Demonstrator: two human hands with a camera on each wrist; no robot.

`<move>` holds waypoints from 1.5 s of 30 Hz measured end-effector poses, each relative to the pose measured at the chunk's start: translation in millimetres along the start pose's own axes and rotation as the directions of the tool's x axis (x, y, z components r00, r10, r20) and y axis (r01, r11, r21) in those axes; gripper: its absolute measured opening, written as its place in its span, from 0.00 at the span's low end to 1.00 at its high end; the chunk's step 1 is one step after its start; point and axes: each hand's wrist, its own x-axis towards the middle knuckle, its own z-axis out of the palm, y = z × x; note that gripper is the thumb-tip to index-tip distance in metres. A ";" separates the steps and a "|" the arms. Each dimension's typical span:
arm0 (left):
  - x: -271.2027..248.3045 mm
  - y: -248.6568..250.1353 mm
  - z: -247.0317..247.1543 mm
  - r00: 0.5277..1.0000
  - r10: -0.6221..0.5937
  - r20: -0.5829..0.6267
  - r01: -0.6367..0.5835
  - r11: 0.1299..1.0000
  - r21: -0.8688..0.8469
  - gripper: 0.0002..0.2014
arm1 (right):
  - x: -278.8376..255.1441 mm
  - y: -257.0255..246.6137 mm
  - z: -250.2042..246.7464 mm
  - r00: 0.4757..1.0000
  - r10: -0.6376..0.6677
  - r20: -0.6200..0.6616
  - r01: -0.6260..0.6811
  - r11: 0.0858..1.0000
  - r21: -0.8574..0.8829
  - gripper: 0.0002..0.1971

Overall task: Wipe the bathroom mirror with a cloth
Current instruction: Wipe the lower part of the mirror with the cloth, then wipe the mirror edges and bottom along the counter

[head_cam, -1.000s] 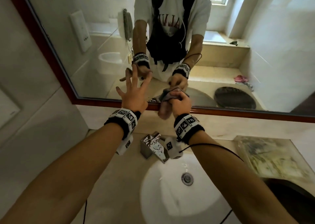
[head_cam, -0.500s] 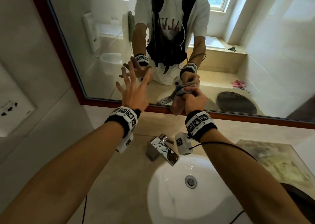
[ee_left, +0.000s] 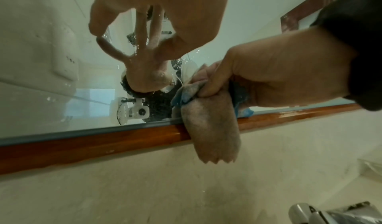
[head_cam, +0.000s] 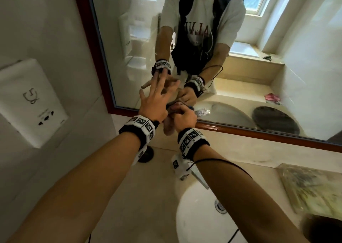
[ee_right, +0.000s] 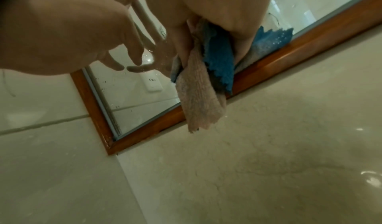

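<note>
The left hand [head_cam: 153, 104] is spread flat, fingers straight, fingertips on the glass of the wood-framed bathroom mirror [head_cam: 240, 72]. At its 3 o'clock the right hand [head_cam: 184, 115] is clenched around a bunched pink-and-blue microfibre cloth [ee_left: 211, 126] pressed to the mirror's lower edge, its tail hanging over the frame. Since a second ago both hands have shifted toward the mirror's lower-left corner.

My bunched pink-and-blue cloth [ee_left: 208, 126] hangs over the bottom edge of the wood-framed mirror [head_cam: 185, 30], whose glass shows water droplets.
</note>
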 end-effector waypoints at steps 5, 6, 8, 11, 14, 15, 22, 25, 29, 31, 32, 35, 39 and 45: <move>-1.9 1.3 0.8 1.000 0.008 -0.001 -0.008 0.999 -0.039 0.53 | 1.4 13.8 -19.7 0.999 0.017 -0.043 -0.014 0.998 0.066 0.13; -1.9 1.3 1.0 1.000 0.013 -0.007 -0.013 0.999 -0.038 0.54 | 0.8 16.2 -28.5 0.998 0.017 -0.063 -0.013 0.997 0.072 0.13; -1.7 0.7 3.4 1.000 0.019 -0.019 -0.020 0.999 -0.046 0.56 | 1.9 23.7 -47.7 0.995 0.022 -0.102 -0.012 0.995 0.096 0.14; -0.7 2.2 7.0 0.999 0.018 -0.038 -0.020 0.998 -0.051 0.57 | 7.2 36.5 -78.9 0.984 0.089 -0.156 -0.065 0.986 0.151 0.16; 0.3 3.6 6.7 1.000 0.009 -0.026 -0.010 0.998 -0.059 0.58 | 12.5 46.7 -107.4 0.957 0.172 -0.234 -0.120 0.968 0.219 0.18; 0.6 3.4 6.3 1.000 0.007 -0.024 -0.008 0.998 -0.065 0.58 | 14.9 49.6 -115.4 0.947 0.182 -0.263 -0.122 0.966 0.228 0.17; -11.6 -11.3 -0.2 0.989 -0.121 -0.088 0.108 0.985 -0.137 0.55 | 15.5 46.6 -124.6 0.940 0.202 -0.274 -0.131 0.957 0.258 0.17; -17.2 -26.1 -3.2 0.967 -0.252 -0.029 0.245 0.958 -0.148 0.55 | 9.8 30.3 -102.4 0.962 0.182 -0.203 -0.122 0.953 0.276 0.15; -26.7 -46.4 -9.1 0.957 -0.289 -0.004 0.284 0.942 -0.179 0.55 | 4.8 -0.3 -42.6 0.992 0.120 -0.050 -0.102 0.957 0.270 0.16; -33.3 -57.8 -13.8 0.951 -0.308 -0.004 0.301 0.933 -0.198 0.54 | 1.4 -15.0 -3.0 0.995 0.094 0.024 -0.097 0.971 0.218 0.18; -36.3 -59.6 -15.5 0.950 -0.313 -0.001 0.306 0.929 -0.208 0.53 | -0.3 -19.6 12.5 0.995 0.087 0.051 -0.095 0.978 0.188 0.18; -47.4 -70.5 -22.7 0.930 -0.365 0.048 0.362 0.884 -0.296 0.49 | -4.2 -32.3 54.2 0.987 0.088 0.135 -0.106 0.985 0.135 0.16; -57.5 -81.1 -22.4 0.893 -0.431 0.131 0.448 0.822 -0.352 0.38 | -2.5 -36.2 70.5 0.972 0.112 0.206 -0.143 0.979 0.146 0.17; -57.4 -54.2 -7.7 0.883 -0.429 0.188 0.458 0.705 -0.542 0.20 | -16.0 -53.2 40.6 0.946 0.075 0.315 -0.193 0.912 0.361 0.18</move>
